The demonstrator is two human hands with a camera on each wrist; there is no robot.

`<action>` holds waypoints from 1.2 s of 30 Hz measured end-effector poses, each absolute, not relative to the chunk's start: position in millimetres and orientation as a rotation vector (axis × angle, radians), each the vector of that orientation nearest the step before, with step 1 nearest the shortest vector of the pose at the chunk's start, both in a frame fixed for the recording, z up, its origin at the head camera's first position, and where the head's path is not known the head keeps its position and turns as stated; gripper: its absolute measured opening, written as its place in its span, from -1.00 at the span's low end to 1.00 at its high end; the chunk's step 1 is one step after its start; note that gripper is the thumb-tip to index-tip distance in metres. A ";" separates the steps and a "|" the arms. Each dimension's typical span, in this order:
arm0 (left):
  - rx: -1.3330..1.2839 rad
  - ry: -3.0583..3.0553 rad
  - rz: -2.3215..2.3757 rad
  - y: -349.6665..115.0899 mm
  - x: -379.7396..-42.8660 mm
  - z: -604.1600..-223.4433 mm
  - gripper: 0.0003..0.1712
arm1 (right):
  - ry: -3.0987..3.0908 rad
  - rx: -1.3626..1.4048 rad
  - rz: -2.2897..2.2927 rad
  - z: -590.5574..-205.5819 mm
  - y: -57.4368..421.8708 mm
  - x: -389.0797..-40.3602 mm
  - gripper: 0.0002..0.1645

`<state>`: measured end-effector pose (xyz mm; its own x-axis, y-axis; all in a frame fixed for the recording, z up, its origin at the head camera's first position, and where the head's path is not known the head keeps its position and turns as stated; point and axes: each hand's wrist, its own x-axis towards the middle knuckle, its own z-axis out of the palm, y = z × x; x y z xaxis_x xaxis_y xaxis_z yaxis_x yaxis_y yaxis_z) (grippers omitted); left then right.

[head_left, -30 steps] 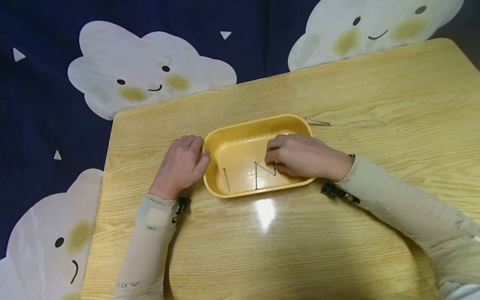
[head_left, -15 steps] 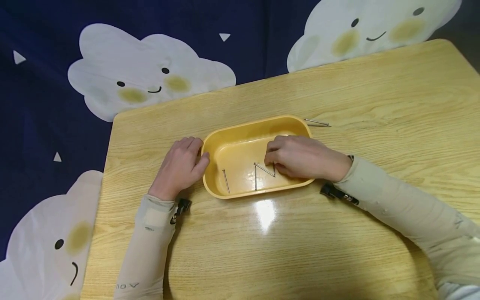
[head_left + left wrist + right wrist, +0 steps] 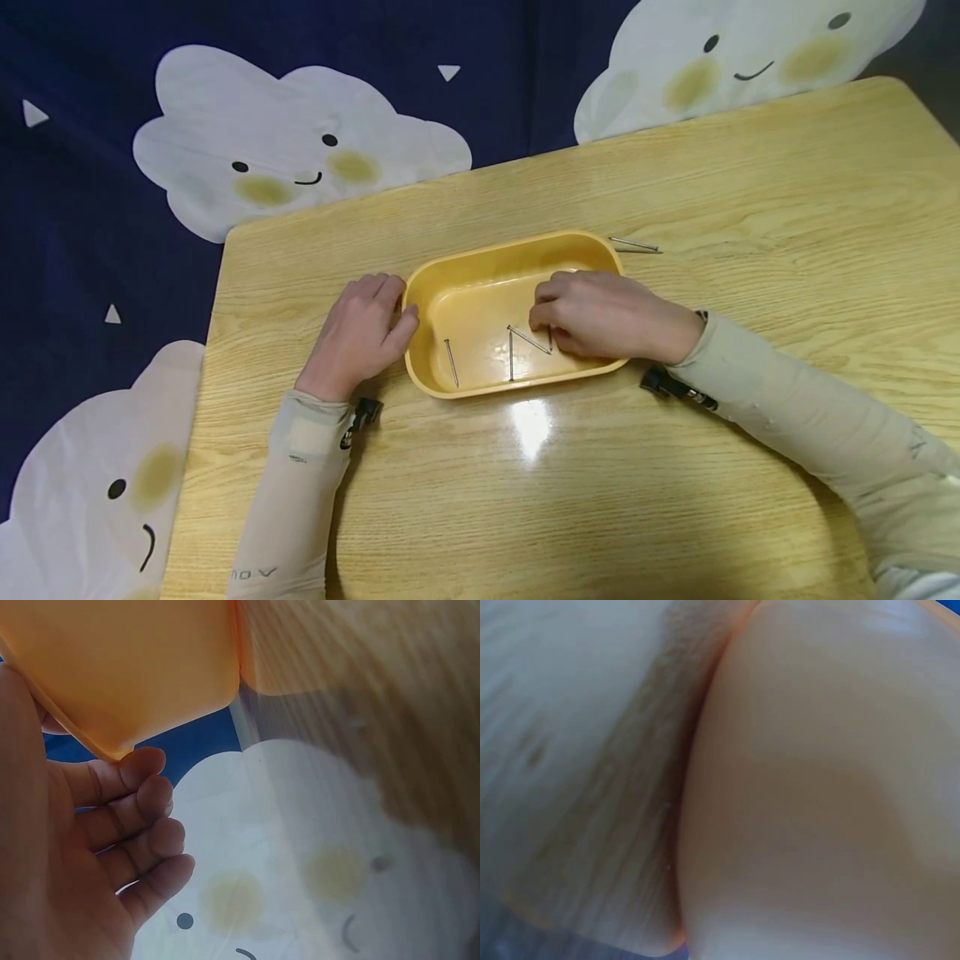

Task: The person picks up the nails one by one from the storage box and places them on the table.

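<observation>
A yellow plastic tub (image 3: 480,385) sits on the table, its wall (image 3: 817,787) filling much of the right wrist view. My left hand (image 3: 362,329) grips its left end, thumb over the rim and curled fingers outside, as the left wrist view also shows. Inside the tub, my right hand (image 3: 592,312) pinches the top of a thin metal nail (image 3: 551,340), its fingertips partly hiding it. That nail meets the low end of a slanted nail (image 3: 531,340), whose other end meets an upright-lying nail (image 3: 512,354), making an N. Farther left in the tub lies a single nail (image 3: 452,362).
Two more nails (image 3: 634,244) lie on the wooden table (image 3: 525,517) just beyond the tub's far right corner. Behind the table hangs a dark blue cloth (image 3: 510,83) with white smiling clouds.
The right hand's fingers and the nail at them have shifted very slightly to the right. The left hand and the other nails stay as they were.
</observation>
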<state>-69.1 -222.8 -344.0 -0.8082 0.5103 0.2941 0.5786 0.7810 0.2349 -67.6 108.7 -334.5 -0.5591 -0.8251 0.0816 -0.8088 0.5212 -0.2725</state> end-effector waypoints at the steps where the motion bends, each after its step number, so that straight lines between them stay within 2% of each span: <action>1: -0.855 -2.757 -0.462 -222.7 -69.2 -343.8 -0.69 | 2.692 -1.440 -0.432 -334.3 108.6 -67.6 -0.78; 36: -0.853 -2.770 -0.456 -222.2 -68.8 -343.3 -0.69 | 2.641 -1.470 -0.410 -332.6 109.9 -67.0 -0.79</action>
